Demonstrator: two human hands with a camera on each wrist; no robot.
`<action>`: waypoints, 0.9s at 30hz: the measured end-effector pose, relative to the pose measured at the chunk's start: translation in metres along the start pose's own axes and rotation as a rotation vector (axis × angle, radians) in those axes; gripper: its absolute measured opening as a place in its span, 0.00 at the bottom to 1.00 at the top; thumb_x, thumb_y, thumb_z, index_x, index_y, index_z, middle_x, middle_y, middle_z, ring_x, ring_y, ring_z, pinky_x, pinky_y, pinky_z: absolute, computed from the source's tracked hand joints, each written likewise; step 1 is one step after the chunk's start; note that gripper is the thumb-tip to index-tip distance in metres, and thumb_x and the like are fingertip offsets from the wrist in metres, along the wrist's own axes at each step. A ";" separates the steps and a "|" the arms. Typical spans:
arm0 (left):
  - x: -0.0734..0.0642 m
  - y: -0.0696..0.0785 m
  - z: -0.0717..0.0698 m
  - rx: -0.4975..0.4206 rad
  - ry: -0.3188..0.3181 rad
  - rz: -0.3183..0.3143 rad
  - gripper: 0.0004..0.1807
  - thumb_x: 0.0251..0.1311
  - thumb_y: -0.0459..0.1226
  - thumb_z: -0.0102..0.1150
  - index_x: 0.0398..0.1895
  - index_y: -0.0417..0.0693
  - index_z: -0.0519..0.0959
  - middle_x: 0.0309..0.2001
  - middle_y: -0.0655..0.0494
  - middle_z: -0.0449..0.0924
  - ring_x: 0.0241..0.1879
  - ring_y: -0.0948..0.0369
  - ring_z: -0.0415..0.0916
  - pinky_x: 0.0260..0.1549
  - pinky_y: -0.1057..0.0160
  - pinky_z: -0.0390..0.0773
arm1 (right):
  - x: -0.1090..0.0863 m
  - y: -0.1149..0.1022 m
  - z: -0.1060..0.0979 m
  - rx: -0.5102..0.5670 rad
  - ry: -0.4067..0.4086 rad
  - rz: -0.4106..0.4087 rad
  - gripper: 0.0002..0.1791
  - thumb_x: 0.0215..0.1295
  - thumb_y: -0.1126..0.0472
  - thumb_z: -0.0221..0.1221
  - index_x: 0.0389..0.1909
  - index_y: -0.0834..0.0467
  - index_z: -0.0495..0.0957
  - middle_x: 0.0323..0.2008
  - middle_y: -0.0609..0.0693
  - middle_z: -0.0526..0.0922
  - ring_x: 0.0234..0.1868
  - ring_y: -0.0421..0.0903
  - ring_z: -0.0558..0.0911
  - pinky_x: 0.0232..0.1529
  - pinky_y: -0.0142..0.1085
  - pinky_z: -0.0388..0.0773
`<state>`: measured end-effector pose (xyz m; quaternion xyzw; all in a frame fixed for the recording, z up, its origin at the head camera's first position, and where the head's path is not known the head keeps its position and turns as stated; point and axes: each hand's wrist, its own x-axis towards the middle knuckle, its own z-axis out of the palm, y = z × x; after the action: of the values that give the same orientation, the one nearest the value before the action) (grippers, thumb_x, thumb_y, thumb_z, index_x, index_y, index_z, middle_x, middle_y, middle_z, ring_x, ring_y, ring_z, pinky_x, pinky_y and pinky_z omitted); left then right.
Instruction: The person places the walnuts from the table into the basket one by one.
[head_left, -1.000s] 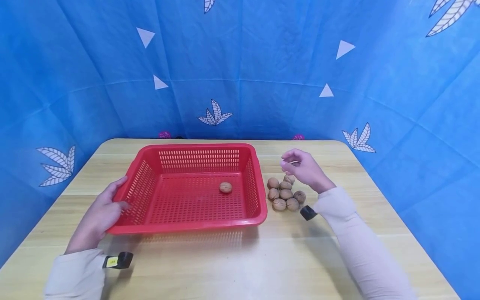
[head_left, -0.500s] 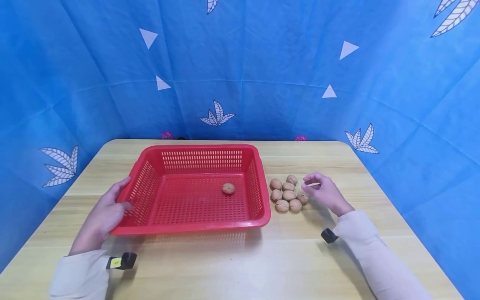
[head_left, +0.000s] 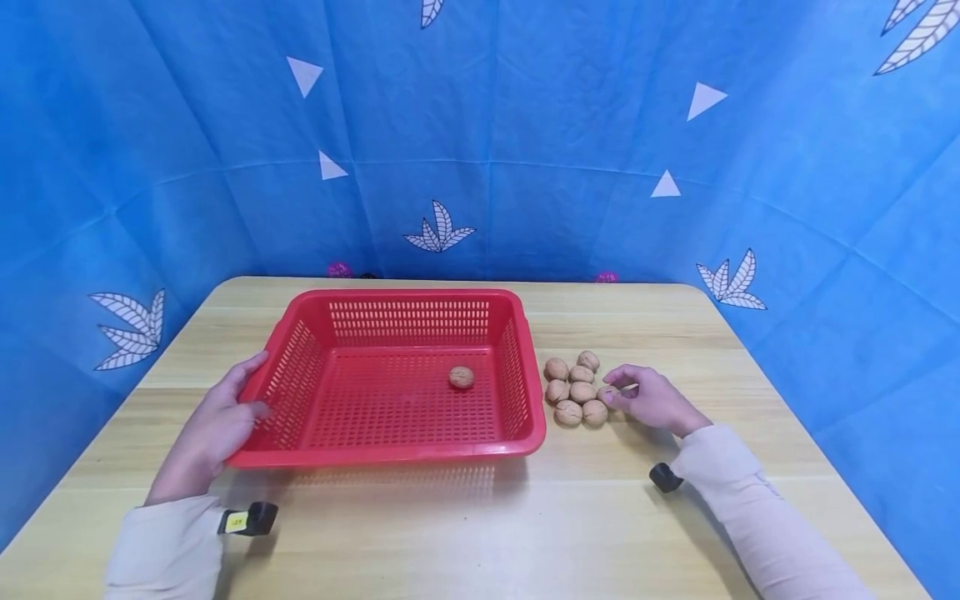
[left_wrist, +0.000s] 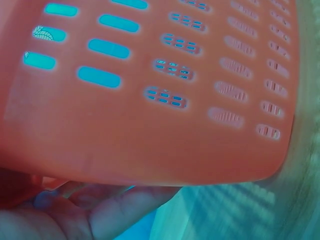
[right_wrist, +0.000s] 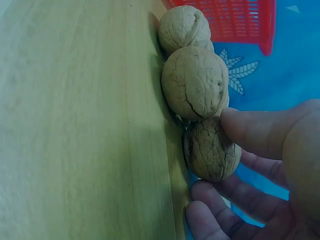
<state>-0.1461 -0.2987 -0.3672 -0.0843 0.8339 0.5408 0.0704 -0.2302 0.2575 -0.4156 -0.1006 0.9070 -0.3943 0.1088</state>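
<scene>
A red slotted plastic basket [head_left: 390,455] takes up the left half of the table. My left hand [head_left: 213,427] grips its left rim, and in the left wrist view the fingers [left_wrist: 120,207] show below the basket's edge. One walnut [head_left: 461,377] lies inside the basket, toward its right side. Several walnuts [head_left: 582,392] sit in a cluster just right of the basket. At the cluster's right edge my right hand [head_left: 654,400] pinches a darker walnut [right_wrist: 212,150], thumb on one side and fingers on the other. It sits against its neighbours.
A light wooden table [head_left: 465,533] carries everything. Blue patterned cloth [head_left: 487,125] hangs behind it and on both sides. A small black device is strapped at each wrist.
My right hand has moved right and down from above the back of the cluster and has closed on the rightmost walnut. The left hand keeps its grip on the basket.
</scene>
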 end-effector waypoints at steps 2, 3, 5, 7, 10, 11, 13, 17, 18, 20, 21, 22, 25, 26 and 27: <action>0.000 0.000 0.000 -0.002 -0.001 0.001 0.48 0.64 0.29 0.49 0.78 0.60 0.34 0.69 0.31 0.49 0.57 0.38 0.63 0.36 0.55 0.83 | 0.000 0.001 -0.001 -0.006 0.003 -0.014 0.20 0.66 0.57 0.61 0.52 0.66 0.75 0.50 0.63 0.78 0.46 0.56 0.80 0.45 0.45 0.78; 0.001 0.001 0.000 -0.001 -0.001 0.000 0.48 0.64 0.29 0.49 0.78 0.60 0.34 0.69 0.31 0.49 0.57 0.39 0.64 0.35 0.55 0.83 | 0.000 0.001 -0.001 -0.004 0.008 -0.011 0.20 0.66 0.56 0.61 0.52 0.66 0.75 0.49 0.62 0.78 0.45 0.55 0.80 0.44 0.44 0.78; 0.001 0.001 0.000 -0.001 -0.002 0.000 0.47 0.64 0.29 0.49 0.78 0.60 0.34 0.69 0.31 0.49 0.56 0.40 0.64 0.35 0.56 0.82 | 0.000 0.003 -0.002 -0.002 0.019 -0.008 0.20 0.66 0.56 0.61 0.51 0.65 0.75 0.48 0.61 0.79 0.44 0.54 0.81 0.43 0.43 0.78; 0.001 0.002 0.001 -0.005 -0.002 0.000 0.47 0.64 0.29 0.49 0.78 0.60 0.34 0.69 0.32 0.49 0.56 0.40 0.64 0.36 0.56 0.82 | -0.001 0.004 -0.004 -0.003 0.030 -0.012 0.19 0.66 0.56 0.61 0.51 0.65 0.76 0.46 0.59 0.78 0.43 0.53 0.81 0.41 0.41 0.78; 0.000 0.002 0.002 -0.002 0.003 -0.003 0.48 0.63 0.29 0.50 0.78 0.60 0.35 0.69 0.32 0.50 0.56 0.40 0.64 0.36 0.56 0.82 | -0.001 0.003 -0.006 0.030 0.036 -0.003 0.18 0.68 0.56 0.59 0.51 0.65 0.75 0.47 0.61 0.77 0.41 0.53 0.81 0.40 0.42 0.78; -0.001 0.003 0.001 0.001 0.005 -0.003 0.48 0.63 0.29 0.51 0.78 0.60 0.35 0.69 0.32 0.50 0.57 0.40 0.63 0.36 0.56 0.82 | -0.001 0.002 -0.007 0.049 0.035 -0.005 0.18 0.68 0.56 0.58 0.51 0.66 0.75 0.47 0.61 0.77 0.40 0.53 0.81 0.40 0.42 0.79; -0.002 0.002 0.002 0.005 0.010 -0.003 0.48 0.63 0.30 0.51 0.78 0.59 0.35 0.69 0.33 0.50 0.57 0.40 0.64 0.36 0.55 0.82 | -0.002 -0.001 -0.009 0.101 0.028 -0.002 0.19 0.69 0.56 0.57 0.51 0.67 0.74 0.47 0.63 0.76 0.39 0.54 0.82 0.40 0.43 0.79; -0.002 0.001 0.003 0.006 0.008 -0.007 0.48 0.63 0.30 0.50 0.78 0.60 0.34 0.69 0.32 0.51 0.56 0.39 0.65 0.37 0.55 0.82 | -0.004 -0.007 -0.014 0.194 0.017 -0.005 0.21 0.70 0.56 0.56 0.54 0.68 0.70 0.47 0.64 0.77 0.40 0.57 0.82 0.43 0.43 0.81; -0.002 0.001 0.003 0.005 0.006 -0.010 0.48 0.63 0.30 0.51 0.78 0.60 0.34 0.69 0.33 0.50 0.56 0.39 0.65 0.37 0.55 0.82 | -0.005 -0.008 -0.015 0.208 0.017 -0.008 0.21 0.70 0.57 0.56 0.55 0.69 0.69 0.47 0.63 0.76 0.42 0.58 0.82 0.45 0.43 0.81; -0.002 0.002 0.002 0.006 0.003 -0.011 0.48 0.63 0.30 0.51 0.78 0.61 0.34 0.69 0.33 0.50 0.57 0.39 0.64 0.37 0.54 0.82 | -0.004 -0.012 -0.017 0.230 0.015 -0.017 0.22 0.71 0.57 0.55 0.56 0.70 0.68 0.47 0.63 0.76 0.45 0.59 0.81 0.47 0.44 0.80; -0.002 0.002 0.002 0.008 0.002 -0.010 0.49 0.63 0.30 0.52 0.78 0.61 0.34 0.69 0.32 0.50 0.57 0.38 0.63 0.36 0.54 0.82 | -0.003 -0.014 -0.018 0.238 0.016 -0.023 0.22 0.71 0.57 0.55 0.56 0.70 0.68 0.46 0.63 0.76 0.46 0.60 0.80 0.48 0.45 0.80; -0.002 0.002 0.001 0.009 0.001 -0.009 0.49 0.63 0.31 0.52 0.78 0.61 0.34 0.69 0.32 0.49 0.58 0.38 0.62 0.36 0.54 0.82 | -0.003 -0.017 -0.019 0.248 0.018 -0.031 0.23 0.71 0.58 0.55 0.56 0.71 0.67 0.46 0.64 0.76 0.46 0.60 0.80 0.48 0.47 0.79; -0.002 0.003 0.000 0.015 -0.002 -0.004 0.49 0.63 0.30 0.52 0.78 0.61 0.34 0.70 0.32 0.49 0.59 0.37 0.60 0.37 0.54 0.82 | 0.001 -0.023 -0.021 0.259 0.026 -0.048 0.23 0.72 0.58 0.54 0.57 0.72 0.66 0.47 0.64 0.76 0.49 0.62 0.79 0.49 0.49 0.79; -0.002 0.003 0.000 0.017 -0.003 -0.004 0.49 0.63 0.30 0.51 0.78 0.61 0.34 0.70 0.32 0.48 0.59 0.36 0.59 0.37 0.54 0.82 | 0.001 -0.025 -0.022 0.261 0.028 -0.049 0.23 0.72 0.58 0.54 0.57 0.72 0.66 0.48 0.65 0.75 0.49 0.63 0.78 0.50 0.49 0.78; -0.002 0.003 0.000 0.019 -0.004 -0.007 0.49 0.63 0.31 0.51 0.78 0.62 0.34 0.70 0.33 0.49 0.59 0.37 0.59 0.37 0.54 0.82 | 0.002 -0.027 -0.022 0.265 0.031 -0.048 0.23 0.72 0.59 0.54 0.57 0.72 0.66 0.49 0.65 0.75 0.50 0.63 0.78 0.50 0.48 0.78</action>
<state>-0.1447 -0.2972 -0.3641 -0.0855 0.8385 0.5329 0.0749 -0.2352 0.2545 -0.3809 -0.1011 0.8459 -0.5146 0.0974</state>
